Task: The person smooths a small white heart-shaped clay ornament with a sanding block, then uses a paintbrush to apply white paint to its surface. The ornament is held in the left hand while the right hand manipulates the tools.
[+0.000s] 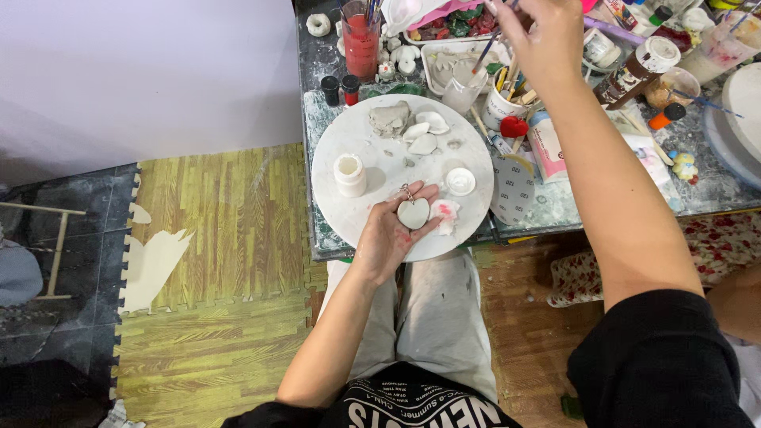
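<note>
My left hand [391,230] holds a small white heart-shaped clay piece [413,212] with a metal loop, palm up, over the near edge of a round white board [380,170]. My right hand [533,33] reaches far across the table and grips a thin paintbrush [485,49] above a white cup of tools [502,105]. On the board lie a lump of grey clay [389,117], pale shell-shaped pieces [426,131], a small white jar [349,173] and its white lid [460,181]. A pink-stained tissue [445,212] lies beside my left hand.
A glass of red water with brushes [361,41], small paint bottles [340,87], a brown bottle [632,73], a red heart piece [514,125] and a paint tray [456,22] crowd the table. Wood-pattern foam mats [214,238] cover the floor at left.
</note>
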